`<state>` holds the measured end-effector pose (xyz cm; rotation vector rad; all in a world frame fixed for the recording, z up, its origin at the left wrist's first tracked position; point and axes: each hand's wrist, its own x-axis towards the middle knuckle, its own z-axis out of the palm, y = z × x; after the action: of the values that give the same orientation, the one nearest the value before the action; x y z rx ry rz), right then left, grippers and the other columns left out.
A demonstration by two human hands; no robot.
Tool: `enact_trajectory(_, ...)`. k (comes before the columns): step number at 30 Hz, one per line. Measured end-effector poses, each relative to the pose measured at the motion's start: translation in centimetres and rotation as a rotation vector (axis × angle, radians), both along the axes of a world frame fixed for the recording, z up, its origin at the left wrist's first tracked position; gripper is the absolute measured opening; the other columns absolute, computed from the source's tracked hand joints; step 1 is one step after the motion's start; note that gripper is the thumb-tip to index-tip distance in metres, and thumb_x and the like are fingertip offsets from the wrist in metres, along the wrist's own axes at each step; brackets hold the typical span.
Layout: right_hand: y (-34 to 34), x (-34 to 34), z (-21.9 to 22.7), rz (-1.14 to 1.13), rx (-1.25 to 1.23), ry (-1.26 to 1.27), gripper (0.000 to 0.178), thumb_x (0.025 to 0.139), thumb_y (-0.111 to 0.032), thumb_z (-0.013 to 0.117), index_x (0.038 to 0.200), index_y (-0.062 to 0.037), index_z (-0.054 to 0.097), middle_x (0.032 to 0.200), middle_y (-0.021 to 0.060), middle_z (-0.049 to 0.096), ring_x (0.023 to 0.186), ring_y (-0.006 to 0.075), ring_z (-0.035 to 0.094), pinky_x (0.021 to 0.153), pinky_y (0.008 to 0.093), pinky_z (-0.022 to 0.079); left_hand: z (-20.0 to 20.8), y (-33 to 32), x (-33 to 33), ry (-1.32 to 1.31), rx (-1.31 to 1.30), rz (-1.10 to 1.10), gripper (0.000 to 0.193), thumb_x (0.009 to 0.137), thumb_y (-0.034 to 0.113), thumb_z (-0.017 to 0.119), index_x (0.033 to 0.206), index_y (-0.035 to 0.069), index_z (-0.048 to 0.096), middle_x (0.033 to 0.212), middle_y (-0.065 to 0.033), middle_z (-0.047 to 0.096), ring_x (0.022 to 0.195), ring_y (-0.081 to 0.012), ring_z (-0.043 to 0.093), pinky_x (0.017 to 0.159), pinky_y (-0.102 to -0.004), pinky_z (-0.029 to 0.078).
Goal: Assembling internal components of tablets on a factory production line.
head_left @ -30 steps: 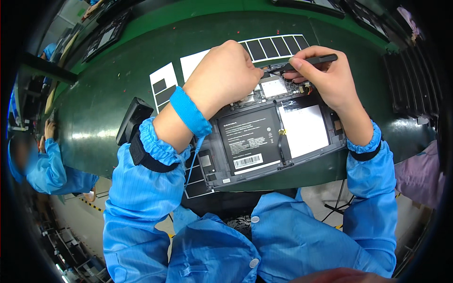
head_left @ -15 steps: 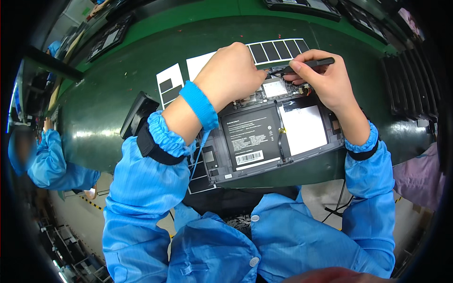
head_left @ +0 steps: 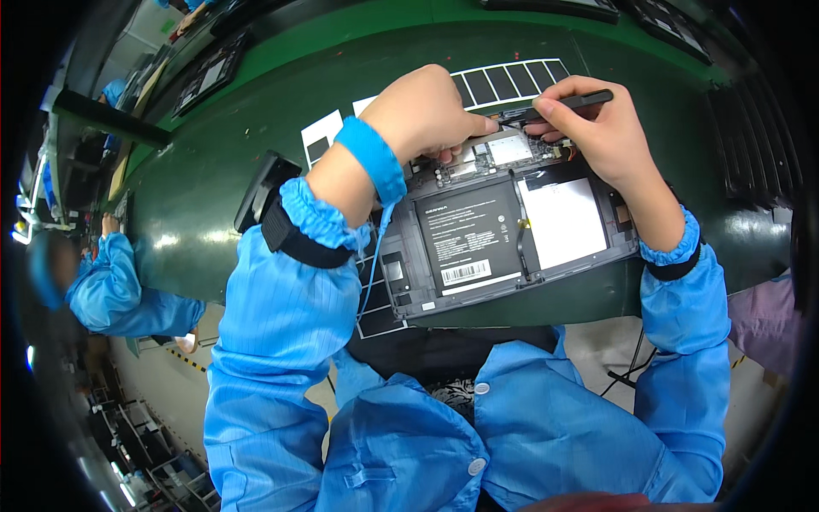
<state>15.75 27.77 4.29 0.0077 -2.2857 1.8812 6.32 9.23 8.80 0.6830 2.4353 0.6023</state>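
Observation:
An opened tablet-like device (head_left: 415, 282) lies tilted on the green table. Inside it I see a black battery (head_left: 473, 213), a bright white panel (head_left: 563, 218) and, along its far edge, a circuit board (head_left: 465, 162). My left hand (head_left: 424, 111) rests over the far left of the board, fingers curled and thumb reaching toward the tweezers' tip; what it may pinch is hidden. Black tweezers (head_left: 584, 101) are gripped in my right hand (head_left: 601, 136), their point angled left at the board's far edge. A blue wrist strap (head_left: 374, 162) with a cord circles my left wrist.
White sheets with black rectangular pads (head_left: 512, 83) lie beyond and left of the device. A black object (head_left: 267, 189) stands beside my left forearm. Ribbed black trays (head_left: 755, 149) are stacked at right. Another device (head_left: 211, 77) lies far left; a person in blue (head_left: 107, 286) sits at left.
The whole view has shifted, with the scene now slightly farther right. My left thumb stays by the board's far edge, and my right hand keeps the tweezers there.

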Motion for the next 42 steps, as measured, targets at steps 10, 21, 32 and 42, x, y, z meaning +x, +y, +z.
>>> enact_trajectory(10, 0.1, -0.1, 0.0, 0.009, 0.007, 0.011, 0.018, 0.088, -0.014, 0.067, 0.092, 0.0035, 0.066, 0.081, 0.0106, 0.069, 0.078, 0.0168, 0.07, 0.064, 0.0242, 0.054, 0.3, -0.2, -1.3, -0.143, -0.013, -0.037, 0.036, 0.081, 0.029, 0.075, 0.063, 0.0, 0.063, 0.054, -0.0036, 0.057, 0.045, -0.0093, 0.052, 0.041, -0.0217, 0.038)
enact_trajectory(21, 0.1, 0.1, -0.2, -0.005, 0.01, -0.016, 0.018, 0.088, -0.014, 0.066, 0.093, 0.0031, 0.066, 0.081, 0.0105, 0.069, 0.076, 0.0161, 0.07, 0.064, 0.0238, 0.053, -1.0, 0.1, -0.5, 0.001, 0.066, 0.014, 0.049, 0.075, 0.039, 0.079, 0.053, 0.002, 0.058, 0.045, -0.0028, 0.05, 0.035, -0.0105, 0.044, 0.035, -0.0244, 0.03)
enact_trajectory(32, 0.2, -0.5, 0.1, -0.208, -0.26, 0.128, 0.024, 0.092, -0.019, 0.064, 0.096, 0.0046, 0.063, 0.088, 0.0139, 0.068, 0.084, 0.021, 0.07, 0.07, 0.0246, 0.055, -1.4, -4.7, 0.1, 0.137, 0.305, 0.024, 0.036, 0.085, 0.03, 0.068, 0.069, -0.002, 0.064, 0.056, -0.0052, 0.058, 0.047, -0.0119, 0.053, 0.045, -0.0267, 0.041)
enact_trajectory(42, -4.3, -1.6, 4.8, -0.038, -0.135, 0.006, 0.025, 0.089, -0.022, 0.066, 0.099, 0.0009, 0.064, 0.091, 0.0126, 0.068, 0.083, 0.0193, 0.07, 0.073, 0.0256, 0.056, -4.9, -19.1, 3.1, 0.527, 0.654, 0.54, 0.017, 0.087, 0.014, 0.066, 0.087, -0.003, 0.067, 0.074, -0.0071, 0.068, 0.067, -0.0128, 0.063, 0.063, -0.0255, 0.049)
